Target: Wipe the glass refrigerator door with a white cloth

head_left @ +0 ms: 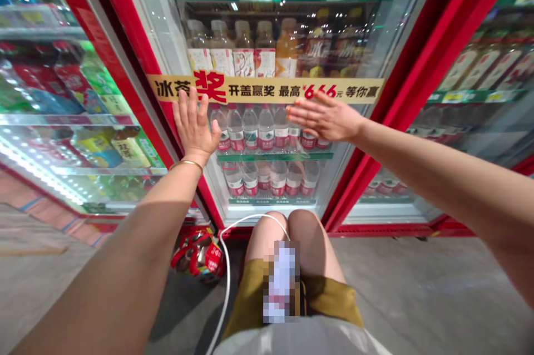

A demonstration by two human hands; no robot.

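Red-framed glass doors (329, 177) of a drinks cooler fill the view. Left hand (195, 132) lies flat on the glass beside the door's red edge, fingers (192, 107) spread apart, with bottled water (258, 129) racked behind the glass just right of them. Right hand (323, 118), fingers loosely together, reaches flat toward the same door, just under a yellow banner (267, 89).

Single head-worn view, looking forward and steeply down from above the person's own body. Wide-angle, very near the glass cooler door (334, 49), which fills the far side. Left hand (195, 127) and right hand (324, 117) are in frame, plus the person's legs (308, 238) at near centre and the concrete floor (417, 288) at near right.
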